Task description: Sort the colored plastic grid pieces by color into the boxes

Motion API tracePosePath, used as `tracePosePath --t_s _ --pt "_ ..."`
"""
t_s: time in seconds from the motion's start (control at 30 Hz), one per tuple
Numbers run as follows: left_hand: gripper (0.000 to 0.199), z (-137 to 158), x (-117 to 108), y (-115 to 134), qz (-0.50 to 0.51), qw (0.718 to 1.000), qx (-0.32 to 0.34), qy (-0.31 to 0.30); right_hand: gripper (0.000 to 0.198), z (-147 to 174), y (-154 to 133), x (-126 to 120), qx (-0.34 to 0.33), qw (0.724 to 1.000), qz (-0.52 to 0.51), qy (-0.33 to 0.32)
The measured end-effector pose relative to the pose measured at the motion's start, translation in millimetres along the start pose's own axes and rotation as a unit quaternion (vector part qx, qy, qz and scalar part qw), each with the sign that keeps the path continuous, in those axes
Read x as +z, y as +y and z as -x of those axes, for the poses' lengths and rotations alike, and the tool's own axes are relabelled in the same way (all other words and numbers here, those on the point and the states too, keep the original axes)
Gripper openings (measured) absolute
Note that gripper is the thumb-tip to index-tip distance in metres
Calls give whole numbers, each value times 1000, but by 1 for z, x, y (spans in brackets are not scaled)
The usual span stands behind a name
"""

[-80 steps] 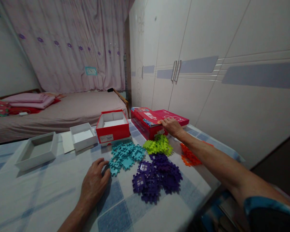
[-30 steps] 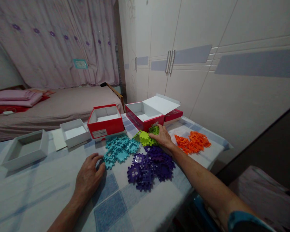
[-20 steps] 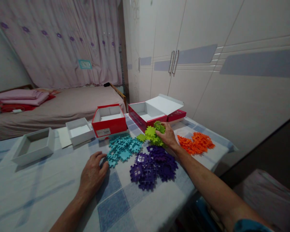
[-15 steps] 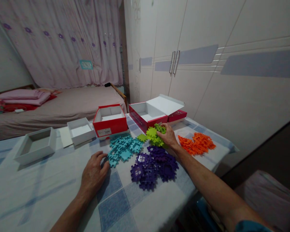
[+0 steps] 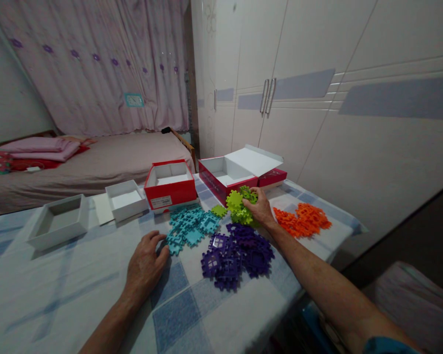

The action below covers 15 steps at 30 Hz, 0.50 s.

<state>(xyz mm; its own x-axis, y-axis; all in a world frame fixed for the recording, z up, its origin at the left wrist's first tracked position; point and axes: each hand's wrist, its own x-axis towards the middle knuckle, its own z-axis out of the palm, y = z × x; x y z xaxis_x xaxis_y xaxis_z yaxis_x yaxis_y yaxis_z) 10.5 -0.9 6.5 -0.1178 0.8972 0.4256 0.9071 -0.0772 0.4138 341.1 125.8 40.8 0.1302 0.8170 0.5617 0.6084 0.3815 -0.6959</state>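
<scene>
My right hand (image 5: 260,207) grips a bunch of lime-green toothed plastic building pieces (image 5: 236,201) between thumb and fingers, just in front of a dark red box. One loose green piece (image 5: 219,211) lies flat to the left of the bunch. My left hand (image 5: 147,260) rests on the tablecloth, fingers loosely bent and holding nothing, its fingertips beside a pile of teal building pieces (image 5: 192,237). Nearer to me is a pile of purple building pieces (image 5: 231,260), some with window-like frames. Orange building pieces (image 5: 304,220) are heaped to the right of my right wrist.
At the table's far side stand an open red box (image 5: 173,191), a dark red box (image 5: 216,182) with its white lid flap raised, a small white box (image 5: 127,209) and a grey-white tray (image 5: 59,238). A wardrobe (image 5: 299,137) rises behind the table's right side; a bed (image 5: 125,152) is beyond.
My right hand has shifted slightly up and right with the green bunch, widening the gap to the loose green piece. My left hand stays beside the teal pile. The view has moved slightly.
</scene>
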Motion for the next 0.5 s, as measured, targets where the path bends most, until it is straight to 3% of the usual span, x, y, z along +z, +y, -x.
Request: tracePosePath --t_s 0.27,0.5 --pt "44 0 -1 1 -6 1000 -1 -12 50 -7 12 -2 91 990 -98 45" --pt "41 1 1 0 -10 1000 2 -5 51 -20 29 -5 159 948 -250 117"
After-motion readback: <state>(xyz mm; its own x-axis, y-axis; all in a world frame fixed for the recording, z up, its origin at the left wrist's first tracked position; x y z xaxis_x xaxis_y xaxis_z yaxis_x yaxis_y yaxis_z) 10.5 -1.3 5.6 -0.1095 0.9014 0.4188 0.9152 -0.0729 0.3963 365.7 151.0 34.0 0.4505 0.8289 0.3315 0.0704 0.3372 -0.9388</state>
